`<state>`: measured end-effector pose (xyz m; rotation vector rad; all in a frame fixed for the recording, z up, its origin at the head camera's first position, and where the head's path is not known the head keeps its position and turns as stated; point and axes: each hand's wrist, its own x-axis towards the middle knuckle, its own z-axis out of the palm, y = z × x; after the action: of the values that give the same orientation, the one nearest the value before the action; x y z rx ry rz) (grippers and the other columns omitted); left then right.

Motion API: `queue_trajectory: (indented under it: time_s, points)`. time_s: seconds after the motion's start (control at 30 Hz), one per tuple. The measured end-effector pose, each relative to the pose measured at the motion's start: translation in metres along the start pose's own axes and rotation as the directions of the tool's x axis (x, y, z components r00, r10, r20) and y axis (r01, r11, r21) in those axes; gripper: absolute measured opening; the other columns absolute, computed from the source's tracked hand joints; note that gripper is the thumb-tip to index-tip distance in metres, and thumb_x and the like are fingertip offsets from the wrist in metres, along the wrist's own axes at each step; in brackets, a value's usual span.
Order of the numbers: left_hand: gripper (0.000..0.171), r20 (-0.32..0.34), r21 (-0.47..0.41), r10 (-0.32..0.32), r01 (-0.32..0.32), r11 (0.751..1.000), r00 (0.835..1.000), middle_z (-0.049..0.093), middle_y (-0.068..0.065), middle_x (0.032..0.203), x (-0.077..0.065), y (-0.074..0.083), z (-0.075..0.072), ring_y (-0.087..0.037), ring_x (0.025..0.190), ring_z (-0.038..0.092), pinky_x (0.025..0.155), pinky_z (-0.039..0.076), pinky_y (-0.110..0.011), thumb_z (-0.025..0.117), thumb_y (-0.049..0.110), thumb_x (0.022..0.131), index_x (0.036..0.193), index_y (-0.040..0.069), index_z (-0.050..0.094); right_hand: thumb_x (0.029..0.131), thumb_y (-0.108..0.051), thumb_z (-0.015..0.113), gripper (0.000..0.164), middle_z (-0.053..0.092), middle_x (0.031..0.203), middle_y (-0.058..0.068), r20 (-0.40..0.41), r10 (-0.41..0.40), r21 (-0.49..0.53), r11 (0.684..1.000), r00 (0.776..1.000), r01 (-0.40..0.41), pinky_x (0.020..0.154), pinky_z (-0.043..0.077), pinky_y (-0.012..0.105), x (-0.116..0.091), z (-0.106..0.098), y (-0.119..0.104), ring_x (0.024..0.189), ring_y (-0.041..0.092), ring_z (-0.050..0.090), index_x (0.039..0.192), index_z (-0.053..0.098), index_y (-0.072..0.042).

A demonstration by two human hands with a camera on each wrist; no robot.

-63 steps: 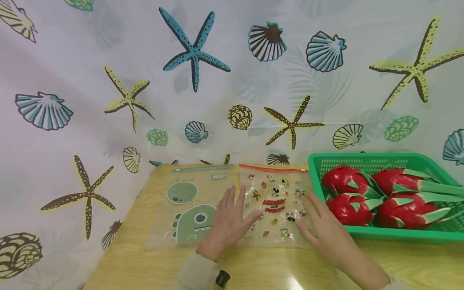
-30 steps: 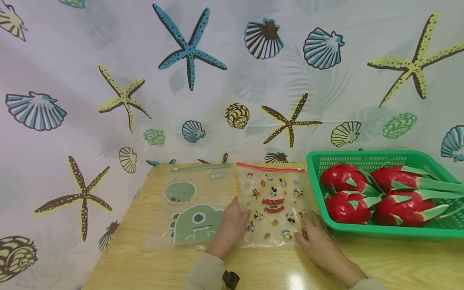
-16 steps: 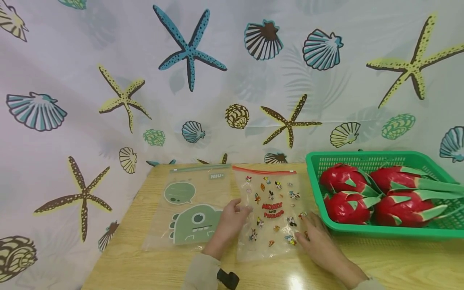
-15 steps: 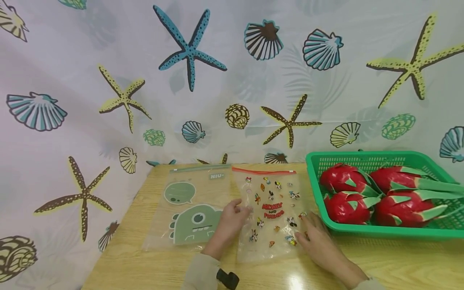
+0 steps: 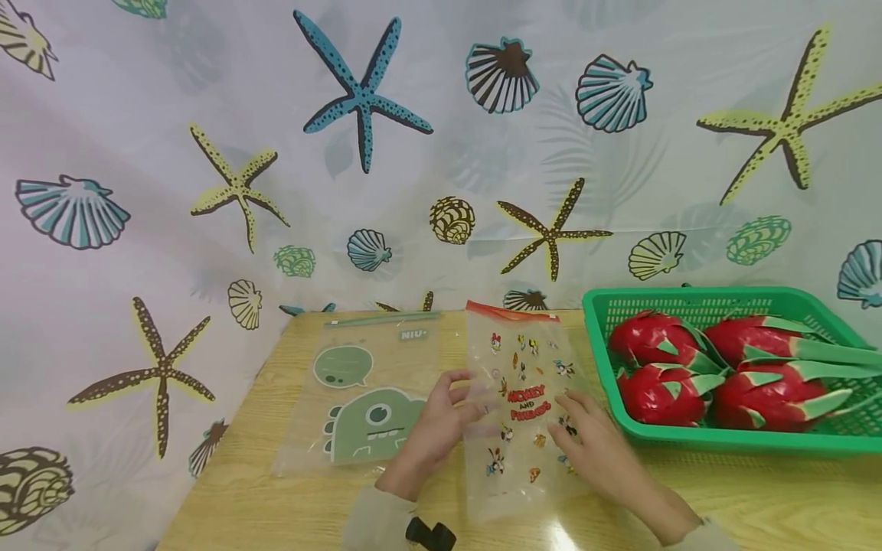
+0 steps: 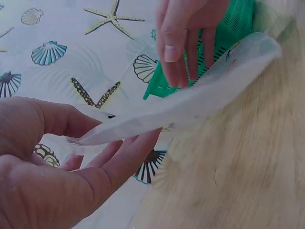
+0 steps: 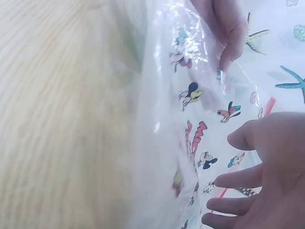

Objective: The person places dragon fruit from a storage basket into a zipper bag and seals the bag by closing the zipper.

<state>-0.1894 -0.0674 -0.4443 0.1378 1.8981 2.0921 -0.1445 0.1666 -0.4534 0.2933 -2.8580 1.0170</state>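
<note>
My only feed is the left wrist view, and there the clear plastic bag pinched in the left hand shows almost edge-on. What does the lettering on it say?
Observer: The head view shows its red lettering reading "Mickey and Friends" across the middle of the clear plastic bag.
Operator: I also see part of a green perforated plastic basket, but not inside it. What does it hold?
Observer: Four red dragon fruits with green leaves, all visible inside it in the head view.
</note>
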Motion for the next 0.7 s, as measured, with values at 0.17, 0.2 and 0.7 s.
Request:
queue_trajectory:
  time_s: [0.17,0.2,0.7]
  points:
    - [0.060,0.047,-0.050,0.035,-0.033,0.998,0.998,0.052,-0.022,0.139,-0.007,0.010,0.009,-0.035,0.118,0.063,0.088,0.059,-0.044,0.056,-0.010,0.084,0.137,0.006,0.033,0.101,-0.023,0.057,0.039,0.054,0.136,0.020,-0.040,-0.049,0.079,0.996,0.998,0.052,0.100,0.048,0.058,0.005,-0.010,-0.016,0.123,0.040,0.054,0.133,0.057,-0.001]
    - [0.060,0.055,-0.064,0.038,-0.035,0.997,0.998,0.052,-0.021,0.140,-0.009,0.012,0.011,-0.036,0.119,0.063,0.089,0.059,-0.044,0.055,-0.012,0.083,0.135,0.007,0.033,0.101,-0.022,0.057,0.037,0.056,0.134,0.019,-0.039,-0.054,0.109,0.992,0.998,0.058,0.097,0.052,0.054,0.007,-0.012,-0.019,0.119,0.036,0.057,0.132,0.057,-0.001]
    - [0.050,0.165,0.149,0.325,-0.350,0.925,0.931,0.044,-0.016,0.148,-0.032,0.031,0.032,-0.030,0.138,0.045,0.099,0.050,-0.032,0.040,-0.026,0.081,0.122,0.003,0.034,0.106,-0.032,0.046,0.047,0.051,0.143,0.011,0.041,-0.127,0.512,0.854,0.991,0.088,0.095,0.055,0.041,0.017,-0.036,-0.048,0.123,0.030,0.058,0.149,0.036,-0.015]
